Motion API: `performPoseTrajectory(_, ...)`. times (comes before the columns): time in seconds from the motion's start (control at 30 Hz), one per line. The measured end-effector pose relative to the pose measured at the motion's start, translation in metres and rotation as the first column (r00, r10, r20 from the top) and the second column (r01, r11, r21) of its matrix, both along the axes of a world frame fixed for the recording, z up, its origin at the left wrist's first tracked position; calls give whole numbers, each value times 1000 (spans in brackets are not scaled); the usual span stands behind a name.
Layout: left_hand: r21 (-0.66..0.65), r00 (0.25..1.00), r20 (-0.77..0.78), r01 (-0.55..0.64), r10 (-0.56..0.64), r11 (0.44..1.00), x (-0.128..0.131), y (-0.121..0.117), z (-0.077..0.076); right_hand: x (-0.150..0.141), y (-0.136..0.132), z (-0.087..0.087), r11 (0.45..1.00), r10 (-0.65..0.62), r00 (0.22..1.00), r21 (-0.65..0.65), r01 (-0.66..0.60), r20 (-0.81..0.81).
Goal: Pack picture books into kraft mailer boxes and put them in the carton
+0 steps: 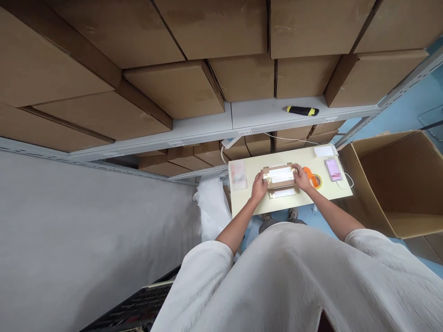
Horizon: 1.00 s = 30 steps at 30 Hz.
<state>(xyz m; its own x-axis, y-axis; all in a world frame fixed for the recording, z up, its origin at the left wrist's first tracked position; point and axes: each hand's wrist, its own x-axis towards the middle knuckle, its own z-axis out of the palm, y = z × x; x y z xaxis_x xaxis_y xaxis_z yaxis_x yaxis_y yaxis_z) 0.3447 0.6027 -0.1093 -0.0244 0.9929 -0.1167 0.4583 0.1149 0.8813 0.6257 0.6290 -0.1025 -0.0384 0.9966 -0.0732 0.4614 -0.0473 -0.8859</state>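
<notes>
I held a small cardboard box (282,185) over a cream table (325,192), my left hand (259,185) gripping its left end and my right hand (302,178) its right end. Just right of the box lay an orange tape dispenser (308,174); farther right sat a blurred, pink-screened phone (333,169). Beyond the box, a black-and-yellow utility knife (302,110) rested on a metal shelf (256,114) lined with brown cartons (221,27).

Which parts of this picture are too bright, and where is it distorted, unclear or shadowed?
Head view: white surfaces on the small carton between the left hand and right hand are blown out; same view: the pinkish rectangle on the table is pixelated, boxes near the edges look stretched, and soft shadow darkens the grey wall.
</notes>
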Motion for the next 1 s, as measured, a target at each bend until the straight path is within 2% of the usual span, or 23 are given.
performPoseTrajectory(0.23, -6, 998, -24, 58, -58, 998, 6, -13, -11, -8, -4, -22, 997, 71, 995, 21, -72, 70)
performPoseTrajectory(0.33, 4, 998, -46, 45, -45, 999, 8, -16, -7, -7, -5, -24, 995, 94, 993, 14, -95, 68)
performPoseTrajectory(0.43, 59, 988, -152, 51, -42, 997, 19, -21, -1, -7, -6, -25, 996, 87, 994, 7, -88, 73)
performPoseTrajectory(0.53, 120, 956, -237, 206, -173, 971, 35, -26, 3, -10, -5, -27, 997, 76, 994, 11, -77, 80)
performPoseTrajectory(0.63, 103, 892, -318, 368, -320, 924, 48, -29, 0, -9, -4, -27, 996, 84, 992, 19, -86, 96)
performPoseTrajectory(0.73, 24, 778, -509, 441, -368, 897, 52, -30, -5, 7, -9, -28, 999, 44, 985, 17, -48, 165)
performPoseTrajectory(0.83, -25, 677, -633, 467, -376, 884, 50, -32, -7, 38, -22, -29, 998, -51, 949, -8, 56, 312)
performPoseTrajectory(0.9, -22, 663, -651, 470, -369, 883, 50, -32, -7, 61, -31, -30, 993, -61, 895, -64, 100, 442)
performPoseTrajectory(1.0, -13, 675, -647, 454, -354, 891, 50, -32, -5, 86, -42, -31, 974, 48, 821, -209, 88, 569)
